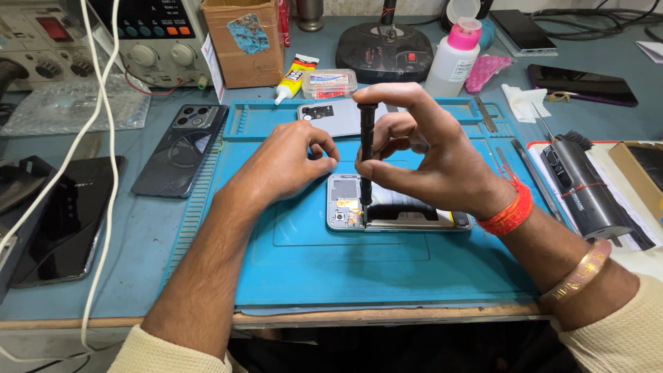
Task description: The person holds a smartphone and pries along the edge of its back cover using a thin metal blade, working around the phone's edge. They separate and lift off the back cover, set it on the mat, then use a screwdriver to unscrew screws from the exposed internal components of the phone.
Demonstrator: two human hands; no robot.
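A: Where's the phone [400, 211]?

B: Centre of the frame, lying open on the blue mat [311, 262], back cover off, its insides facing up. The removed cover [331, 117] sits just above it, near the mat's top edge.

A: And the hands?

B: The right hand [428, 152] grasps a black screwdriver [366, 148], upright, forefinger capping its top, thumb and the other fingers around the shaft. I'd judge that grip lets the tool spin while being pressed straight down; the tip meets the phone's upper-left corner. The left hand [293, 162] is pinched shut just left of the shaft, fingertips together; whether a screw sits between them I cannot tell. It probably steadies the work.

A: Why the mat?

B: Likely to keep small parts from rolling; ridged slots run along its top and left edges.

A: Packages?

B: Above the mat, a yellow glue tube [293, 79] with a black label lies slanted, beside a clear lidded box [329, 83] with red contents. Upper left of those, a brown carton [242, 41] bears a torn blue sticker. To the right stands a white bottle [452, 59] with a pink cap, next to a black round base [383, 48] with a red switch.

A: Further out?

B: Dark phones [179, 148] lie face down at the left, white cables [97, 138] crossing them, and a power supply [155, 34] with knobs sits upper left. At right, a black cylindrical tool [587, 186].
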